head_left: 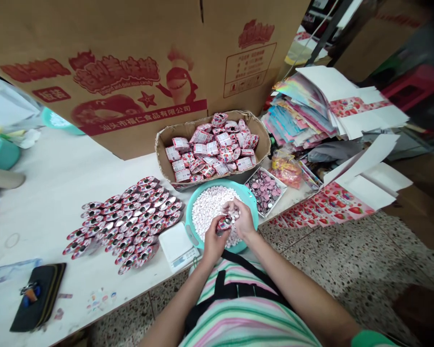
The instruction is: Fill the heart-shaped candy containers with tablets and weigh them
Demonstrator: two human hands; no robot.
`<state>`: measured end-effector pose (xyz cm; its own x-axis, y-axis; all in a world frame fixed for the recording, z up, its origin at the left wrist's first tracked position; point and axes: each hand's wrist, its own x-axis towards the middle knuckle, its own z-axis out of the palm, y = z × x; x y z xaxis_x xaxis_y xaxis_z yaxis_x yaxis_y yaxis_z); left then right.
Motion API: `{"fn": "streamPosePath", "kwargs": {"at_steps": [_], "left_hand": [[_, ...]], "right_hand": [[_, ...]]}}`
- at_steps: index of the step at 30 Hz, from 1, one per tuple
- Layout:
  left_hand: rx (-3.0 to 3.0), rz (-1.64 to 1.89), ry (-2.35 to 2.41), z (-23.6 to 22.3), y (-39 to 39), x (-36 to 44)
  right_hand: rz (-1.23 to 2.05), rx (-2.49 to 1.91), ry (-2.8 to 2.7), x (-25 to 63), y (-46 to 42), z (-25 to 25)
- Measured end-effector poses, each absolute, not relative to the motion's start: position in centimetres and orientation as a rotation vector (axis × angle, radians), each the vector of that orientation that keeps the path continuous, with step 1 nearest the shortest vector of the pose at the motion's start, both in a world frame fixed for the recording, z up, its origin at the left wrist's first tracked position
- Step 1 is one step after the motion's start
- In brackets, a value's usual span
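Observation:
My left hand [215,239] is closed around a small printed candy box [224,222], its open end facing up. Beside it my right hand [243,220] is cupped, with small white candies [233,212] in its fingers, right at the box's opening. Both hands are over a turquoise bowl [189,219] filled with many more white candies [210,202]. On the table to the left, several similar boxes [126,224] stand packed side by side, their open ends up. A white scale [177,246] lies between those boxes and the bowl.
A cut-down carton [164,164] full of closed candy boxes stands behind the bowl. Right of the bowl is a tray of round pink pieces [264,192]. A big cardboard box [144,115] walls off the back. Paper stacks [304,111] and a black wallet [39,296] lie at the sides.

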<state>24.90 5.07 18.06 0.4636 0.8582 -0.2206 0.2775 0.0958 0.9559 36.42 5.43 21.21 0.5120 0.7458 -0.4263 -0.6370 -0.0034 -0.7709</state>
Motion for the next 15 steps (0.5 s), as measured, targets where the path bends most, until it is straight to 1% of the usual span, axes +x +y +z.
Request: {"fn": "streamPosePath", "kwargs": {"at_steps": [9,15], "left_hand": [[1.562,0.585,1.011,17.7,4.9,25.0],[1.539,0.550,0.992,17.9,4.6,25.3]], "right_hand": [[1.095,-1.234,-0.051,36.4,5.2,20.0],[1.063,-1.181,-0.053,36.3,5.3,20.4]]}}
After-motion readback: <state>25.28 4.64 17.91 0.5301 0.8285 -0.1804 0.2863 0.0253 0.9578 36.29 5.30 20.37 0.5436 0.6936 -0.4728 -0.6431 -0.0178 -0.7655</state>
